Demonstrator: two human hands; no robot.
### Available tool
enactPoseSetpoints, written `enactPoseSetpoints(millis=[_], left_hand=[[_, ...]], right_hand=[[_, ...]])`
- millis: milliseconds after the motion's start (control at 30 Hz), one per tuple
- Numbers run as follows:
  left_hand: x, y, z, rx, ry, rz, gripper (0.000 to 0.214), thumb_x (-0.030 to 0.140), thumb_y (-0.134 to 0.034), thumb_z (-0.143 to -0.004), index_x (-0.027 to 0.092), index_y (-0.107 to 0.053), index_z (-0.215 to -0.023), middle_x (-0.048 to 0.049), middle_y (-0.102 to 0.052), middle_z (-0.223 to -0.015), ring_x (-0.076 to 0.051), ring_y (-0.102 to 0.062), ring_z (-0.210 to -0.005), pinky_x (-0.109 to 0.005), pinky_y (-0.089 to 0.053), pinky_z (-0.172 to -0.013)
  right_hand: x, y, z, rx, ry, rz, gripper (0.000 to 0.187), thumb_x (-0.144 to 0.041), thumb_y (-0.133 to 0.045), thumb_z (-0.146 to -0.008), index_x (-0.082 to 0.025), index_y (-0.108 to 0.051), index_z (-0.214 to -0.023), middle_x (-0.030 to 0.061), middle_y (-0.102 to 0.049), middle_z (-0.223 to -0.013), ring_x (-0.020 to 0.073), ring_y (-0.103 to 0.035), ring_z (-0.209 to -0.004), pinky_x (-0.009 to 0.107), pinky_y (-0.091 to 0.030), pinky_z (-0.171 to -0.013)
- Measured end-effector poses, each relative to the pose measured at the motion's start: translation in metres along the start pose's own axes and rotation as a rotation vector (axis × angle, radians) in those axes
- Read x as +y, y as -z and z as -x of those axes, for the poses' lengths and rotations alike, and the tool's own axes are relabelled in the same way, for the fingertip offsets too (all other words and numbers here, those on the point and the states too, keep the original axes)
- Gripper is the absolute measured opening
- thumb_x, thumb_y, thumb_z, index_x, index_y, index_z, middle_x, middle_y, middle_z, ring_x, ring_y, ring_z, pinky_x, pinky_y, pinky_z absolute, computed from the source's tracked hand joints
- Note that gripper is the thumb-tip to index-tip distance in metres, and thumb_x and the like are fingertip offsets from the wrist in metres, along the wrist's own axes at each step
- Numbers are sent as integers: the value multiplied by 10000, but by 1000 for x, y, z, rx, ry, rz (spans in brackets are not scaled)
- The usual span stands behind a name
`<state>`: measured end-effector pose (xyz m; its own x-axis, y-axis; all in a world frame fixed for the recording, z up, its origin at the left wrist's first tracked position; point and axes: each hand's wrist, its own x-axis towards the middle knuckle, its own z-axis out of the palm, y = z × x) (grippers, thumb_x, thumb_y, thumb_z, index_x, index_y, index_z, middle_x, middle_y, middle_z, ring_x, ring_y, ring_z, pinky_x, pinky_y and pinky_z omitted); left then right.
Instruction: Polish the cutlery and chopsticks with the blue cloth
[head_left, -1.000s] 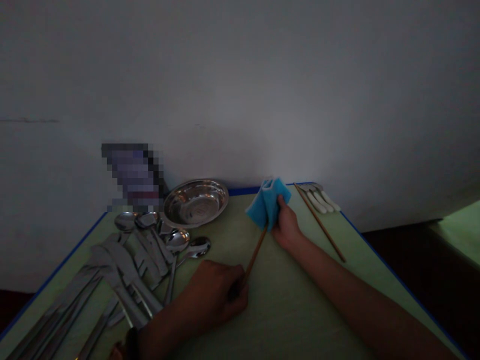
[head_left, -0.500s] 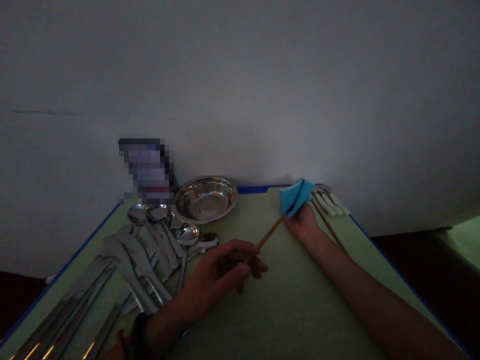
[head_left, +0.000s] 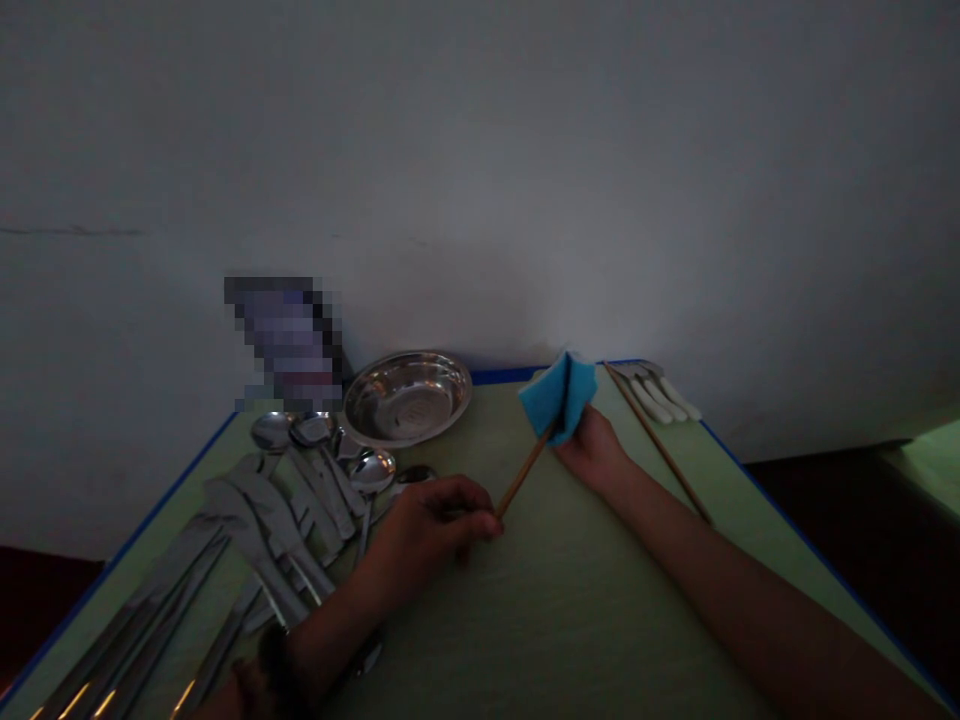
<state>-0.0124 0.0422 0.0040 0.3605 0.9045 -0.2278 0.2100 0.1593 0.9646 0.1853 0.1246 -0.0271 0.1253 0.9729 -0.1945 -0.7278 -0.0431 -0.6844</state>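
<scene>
My left hand (head_left: 427,525) pinches the near end of a wooden chopstick (head_left: 523,472) just above the green table (head_left: 570,610). The stick slants up and away to the right. Its far end is wrapped in a folded blue cloth (head_left: 559,395), which my right hand (head_left: 596,450) grips from below. A second wooden chopstick (head_left: 658,442) lies flat on the table to the right of my right hand.
A steel bowl (head_left: 407,396) stands at the back by the wall. Several spoons (head_left: 352,465) and knives (head_left: 247,530) lie spread over the left side. Several white-handled utensils (head_left: 660,392) rest at the back right corner. A blurred object (head_left: 285,340) stands behind the spoons.
My right hand slid the cloth out toward the chopstick's far end, then back a little to the left. My left hand went from a loose grip to a pinch on the near end.
</scene>
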Motion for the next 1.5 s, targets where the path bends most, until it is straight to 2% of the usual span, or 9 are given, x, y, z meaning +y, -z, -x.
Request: enactPoseSetpoints(millis=[167, 333, 567, 800, 967, 1033, 1233, 1367, 1500], left_hand=[[8, -2, 1, 65, 35, -100, 211, 322, -562, -726, 136, -616, -643, 17, -615, -575, -67, -471, -410, -174, -384, -388], [10, -3, 0, 97, 27, -160, 299, 391, -519, -782, 128, -618, -681, 15, -612, -558, -68, -479, -384, -175, -392, -379], [7, -6, 3, 79, -38, -242, 398, 441, -353, -876, 136, -588, -775, 14, -593, -555, -89, -515, -394, -190, -409, -394], [5, -7, 2, 48, -40, -355, 402, 435, -366, -864, 150, -597, -702, 15, -590, -532, -93, -503, -415, -185, -386, -408], [5, -6, 2, 53, -71, -466, 422, 405, -362, -854, 165, -559, -568, 18, -571, -503, -102, -496, -423, -195, -366, -425], [6, -6, 2, 47, -94, -519, 439, 399, -364, -852, 170, -530, -517, 23, -546, -481, -104, -496, -434, -199, -363, -448], [6, -7, 7, 5, -185, -624, 395, 358, -349, -854, 178, -419, -510, 53, -396, -449, -87, -422, -429, -198, -293, -442], [0, -9, 13, -158, -402, -762, 336, 261, -368, -831, 174, -368, -506, 66, -289, -474, -65, -337, -424, -206, -250, -458], [-3, -12, 18, -272, -500, -913, 278, 194, -395, -790, 170, -420, -515, 61, -338, -469, -69, -342, -439, -222, -269, -501]], right_hand=[[8, -12, 17, 17, -170, -39, 183, -222, -441, -845, -184, -609, -785, -13, -679, -698, 125, -620, -679, 260, -516, -728], [16, -24, 36, -56, -227, -30, 230, -369, -501, -820, -187, -600, -920, 4, -690, -821, 147, -619, -824, 281, -492, -785], [21, -29, 44, -126, -189, -14, 309, -376, -548, -789, -179, -566, -1026, 26, -683, -925, 151, -617, -855, 293, -483, -793], [30, -26, 53, -278, -118, 244, 262, -387, -587, -752, -188, -601, -923, 2, -682, -891, 133, -613, -817, 278, -446, -830], [34, -20, 50, -313, -63, 353, 279, -410, -572, -757, -198, -614, -933, -6, -679, -892, 127, -605, -828, 273, -427, -854], [34, -21, 50, -297, -86, 342, 286, -419, -573, -753, -190, -619, -918, -1, -683, -851, 135, -611, -809, 286, -438, -843], [23, -28, 44, -110, -196, 110, 213, -357, -546, -783, -178, -605, -881, 7, -691, -758, 153, -636, -794, 306, -486, -789], [10, -21, 25, -45, -181, 64, 178, -309, -516, -807, -171, -613, -863, 9, -687, -680, 157, -648, -764, 305, -506, -772], [-3, -7, 5, 63, -88, -3, 134, -250, -491, -824, -179, -604, -813, -4, -687, -679, 145, -648, -679, 284, -533, -721]])
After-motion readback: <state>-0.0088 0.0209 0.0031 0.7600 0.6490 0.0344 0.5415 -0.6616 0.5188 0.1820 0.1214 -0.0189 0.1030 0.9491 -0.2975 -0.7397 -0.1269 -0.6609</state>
